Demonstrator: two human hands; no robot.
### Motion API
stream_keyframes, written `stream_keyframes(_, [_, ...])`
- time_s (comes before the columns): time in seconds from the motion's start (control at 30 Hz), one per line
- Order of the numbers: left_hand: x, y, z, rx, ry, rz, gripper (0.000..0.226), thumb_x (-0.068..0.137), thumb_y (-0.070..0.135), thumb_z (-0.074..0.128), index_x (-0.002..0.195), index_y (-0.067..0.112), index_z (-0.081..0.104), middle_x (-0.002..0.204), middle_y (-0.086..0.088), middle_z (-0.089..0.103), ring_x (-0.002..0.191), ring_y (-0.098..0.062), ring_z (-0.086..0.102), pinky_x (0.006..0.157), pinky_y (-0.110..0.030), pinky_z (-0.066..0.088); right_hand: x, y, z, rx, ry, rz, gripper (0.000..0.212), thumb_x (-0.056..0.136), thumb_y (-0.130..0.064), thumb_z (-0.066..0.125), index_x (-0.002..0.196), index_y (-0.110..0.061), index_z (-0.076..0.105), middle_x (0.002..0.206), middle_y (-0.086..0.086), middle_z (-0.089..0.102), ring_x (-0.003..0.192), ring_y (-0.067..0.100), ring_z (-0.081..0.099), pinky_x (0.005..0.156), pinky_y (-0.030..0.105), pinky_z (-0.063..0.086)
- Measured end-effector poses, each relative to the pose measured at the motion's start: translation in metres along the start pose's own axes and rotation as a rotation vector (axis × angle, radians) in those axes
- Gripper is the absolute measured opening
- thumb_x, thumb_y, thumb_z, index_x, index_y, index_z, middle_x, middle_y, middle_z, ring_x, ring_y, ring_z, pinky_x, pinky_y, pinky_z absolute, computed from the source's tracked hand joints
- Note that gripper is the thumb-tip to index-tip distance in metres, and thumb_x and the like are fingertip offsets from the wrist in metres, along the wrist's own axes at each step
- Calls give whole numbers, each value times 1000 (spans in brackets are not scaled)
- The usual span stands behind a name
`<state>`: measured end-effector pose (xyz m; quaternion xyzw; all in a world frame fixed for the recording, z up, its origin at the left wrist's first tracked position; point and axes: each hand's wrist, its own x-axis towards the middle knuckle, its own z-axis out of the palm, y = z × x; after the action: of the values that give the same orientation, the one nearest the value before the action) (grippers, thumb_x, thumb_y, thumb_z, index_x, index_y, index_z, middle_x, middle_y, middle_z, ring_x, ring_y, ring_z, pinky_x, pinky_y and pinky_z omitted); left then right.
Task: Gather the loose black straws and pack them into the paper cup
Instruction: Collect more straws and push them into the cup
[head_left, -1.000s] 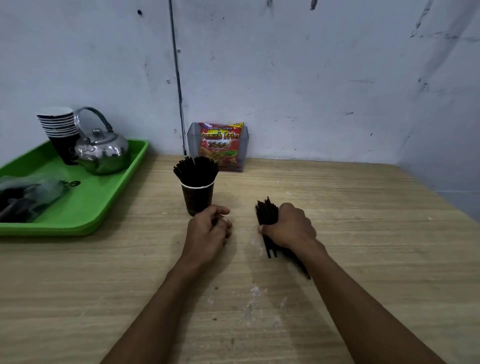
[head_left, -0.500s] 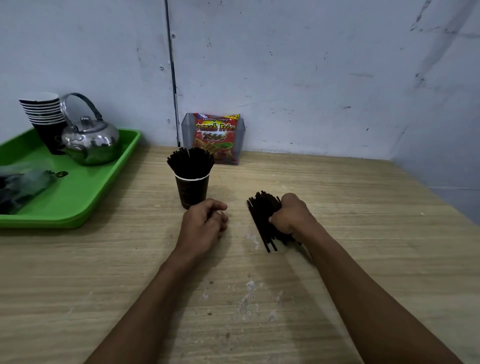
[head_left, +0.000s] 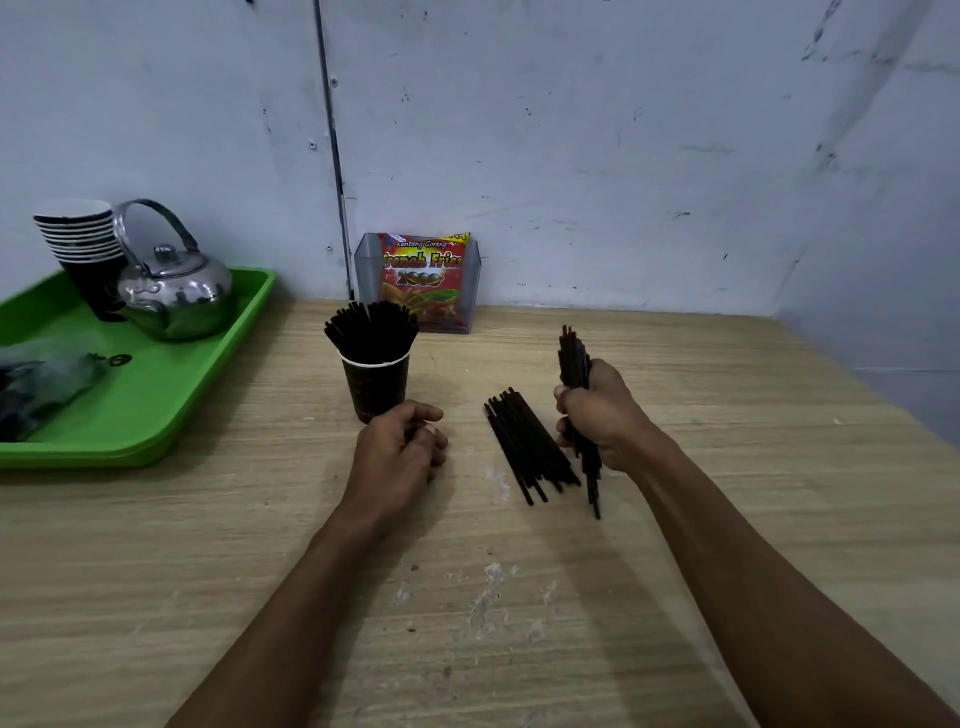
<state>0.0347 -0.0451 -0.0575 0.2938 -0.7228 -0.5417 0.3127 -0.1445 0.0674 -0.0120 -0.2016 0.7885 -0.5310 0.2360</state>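
Dim indoor light, soft shadows falling toward the viewer, wide-angle bending at edges, slight blur

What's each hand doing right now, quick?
Left hand: fingers curled, resting on the table by the paper cup; nothing visibly held.
Right hand: gripping a bunch of black straws, raised upright beside the loose straws.
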Motion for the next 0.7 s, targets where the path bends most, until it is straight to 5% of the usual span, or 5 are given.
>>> stream_keyframes(0.13, [-3,0,1,35,0,31,23,97,-4,43,110,3,61,89,-23,68,69,-15,59,54,-20,50,-3,0,-11,194,134,-152,5,98,-11,53,98,-13,48,74,3,47,53,15,44,47,29,41])
stream_keyframes(0.27, [-7,0,2,94,4,63,24,97,-3,45,111,8,62,88,-15,69,72,-13,62,60,-20,52,-6,0,-25,333,257,-352,26,90,-17,68,76,-17,46,55,-6,43,39,11,37,45,26,34])
stream_keyframes(0.37, [-9,0,2,108,16,76,24,96,-2,47,110,10,62,88,-12,69,75,-16,64,65,-25,53,-10,1,-31,305,288,-512,32,85,-27,73,68,-23,46,56,-7,44,48,14,40,53,28,37])
stream_keyframes(0.57, [-9,-2,5,133,35,78,24,96,0,49,109,14,63,88,-10,70,79,-21,66,73,-36,54,-22,24,-19,170,336,-703,23,90,-23,69,81,-15,50,65,-11,45,58,3,41,59,21,39])
stream_keyframes(0.7, [-10,-3,5,112,34,88,26,97,-2,47,112,12,62,90,-11,70,78,-18,65,68,-28,52,-21,33,-13,213,350,-691,31,91,-20,68,118,-13,54,73,-14,51,63,2,49,62,19,44])
